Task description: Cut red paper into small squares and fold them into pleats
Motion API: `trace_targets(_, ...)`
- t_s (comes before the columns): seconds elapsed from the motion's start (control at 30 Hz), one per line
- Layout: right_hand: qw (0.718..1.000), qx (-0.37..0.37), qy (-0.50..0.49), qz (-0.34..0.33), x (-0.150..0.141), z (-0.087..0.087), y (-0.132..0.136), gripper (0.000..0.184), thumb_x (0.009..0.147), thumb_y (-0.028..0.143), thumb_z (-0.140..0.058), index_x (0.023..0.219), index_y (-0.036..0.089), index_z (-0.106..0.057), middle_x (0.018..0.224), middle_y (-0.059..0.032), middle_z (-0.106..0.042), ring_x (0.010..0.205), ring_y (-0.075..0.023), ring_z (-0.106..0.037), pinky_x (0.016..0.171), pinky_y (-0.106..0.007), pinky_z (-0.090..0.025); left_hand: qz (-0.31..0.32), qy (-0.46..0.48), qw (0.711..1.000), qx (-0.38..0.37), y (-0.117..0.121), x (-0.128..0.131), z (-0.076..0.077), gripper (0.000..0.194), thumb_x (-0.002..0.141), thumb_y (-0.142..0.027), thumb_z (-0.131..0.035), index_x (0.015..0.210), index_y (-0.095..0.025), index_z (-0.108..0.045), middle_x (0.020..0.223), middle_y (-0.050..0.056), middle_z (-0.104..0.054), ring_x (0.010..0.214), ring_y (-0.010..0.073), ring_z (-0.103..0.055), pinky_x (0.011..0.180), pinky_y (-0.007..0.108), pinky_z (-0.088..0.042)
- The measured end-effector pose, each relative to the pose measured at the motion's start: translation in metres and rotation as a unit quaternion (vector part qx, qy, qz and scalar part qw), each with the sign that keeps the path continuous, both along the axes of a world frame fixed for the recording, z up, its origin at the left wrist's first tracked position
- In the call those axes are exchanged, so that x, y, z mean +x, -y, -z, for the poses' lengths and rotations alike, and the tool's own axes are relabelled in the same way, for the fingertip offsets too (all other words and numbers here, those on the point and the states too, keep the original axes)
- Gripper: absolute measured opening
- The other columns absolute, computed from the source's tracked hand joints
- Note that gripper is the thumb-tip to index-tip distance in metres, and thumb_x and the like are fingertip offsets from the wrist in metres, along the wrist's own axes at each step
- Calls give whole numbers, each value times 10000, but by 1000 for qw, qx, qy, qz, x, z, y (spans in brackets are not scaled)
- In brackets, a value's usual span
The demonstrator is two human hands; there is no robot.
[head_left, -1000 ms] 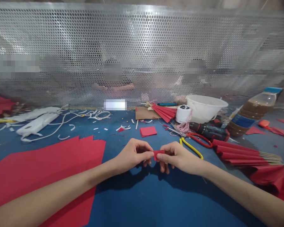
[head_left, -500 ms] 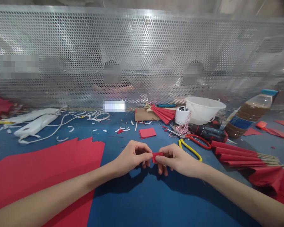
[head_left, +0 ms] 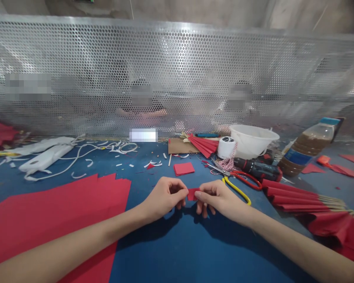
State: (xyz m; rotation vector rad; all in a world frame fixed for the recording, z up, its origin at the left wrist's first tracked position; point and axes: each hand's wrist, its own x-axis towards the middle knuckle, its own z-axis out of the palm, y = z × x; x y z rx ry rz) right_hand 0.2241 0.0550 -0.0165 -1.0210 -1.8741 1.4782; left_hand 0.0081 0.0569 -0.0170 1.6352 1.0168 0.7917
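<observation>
A small piece of red paper is stretched between my hands, just above the blue table. My left hand pinches its left edge between thumb and forefinger. On the other side my right hand grips the right edge, thumb on top, the other fingers curled below. Behind my hands lies a little stack of red paper pieces. Scissors with red handles rest beyond my right hand, beside a yellow handle. Large red sheets lie partly under my left forearm.
A white power strip with a cord lies at the back left among paper scraps. At the right stand a white bucket, a thread spool, a drill and a leaning bottle. Pleated red fans flank my right arm.
My hands have drawn slightly apart, and more of the red paper shows between them. The whole view has tilted up a little.
</observation>
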Motion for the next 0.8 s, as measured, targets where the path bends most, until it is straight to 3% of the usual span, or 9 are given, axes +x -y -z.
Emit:
trace_targets(0.13,1000,-3,-6,20,-1,1,0,417,908,536,-612,781,140,-637,709,-63,-735,534,-128,-653,439,-194,-394,-10,2,1000,-2,0,0,-1,199,876,-299,-590,762,-147,-649,607,4,-638,502,102,-552,439,182,-350)
trace_targets(0.23,998,2,-31,50,-3,2,3,396,850,499,-706,1052,169,-621,793,-37,-727,591,-145,-668,466,-206,-427,-38,11,999,6,-2,0,0,193,871,-307,-592,772,-148,-644,593,-1,-633,479,99,-544,429,182,-341)
trace_targets(0.33,996,29,-57,69,-4,5,4,610,794,392,-794,1293,254,-470,852,13,-683,652,-154,-678,529,-227,-469,-45,9,999,0,-2,2,-1,197,864,-321,-600,773,-152,-646,596,-3,-634,481,102,-554,429,183,-349)
trace_targets(0.5,992,62,-63,85,-4,9,3,433,840,429,-745,1157,216,-541,815,14,-651,625,-155,-669,604,-279,-519,-26,5,1000,-14,1,3,-6,222,870,-354,-610,813,-149,-670,608,-2,-639,489,105,-570,447,186,-364)
trace_targets(0.63,992,75,-41,94,-4,4,3,400,892,463,-677,1176,203,-565,874,-25,-699,613,-153,-666,524,-254,-473,-9,16,1000,-21,0,2,-6,210,879,-337,-604,839,-145,-679,617,-1,-647,494,99,-574,462,183,-364)
trace_targets(0.8,992,90,7,85,-3,2,4,394,995,524,-475,1107,174,-618,629,-10,-670,535,-149,-611,475,-240,-422,10,10,1000,-27,3,3,-7,139,818,-277,-659,813,-140,-680,605,-4,-642,508,107,-566,505,200,-427)
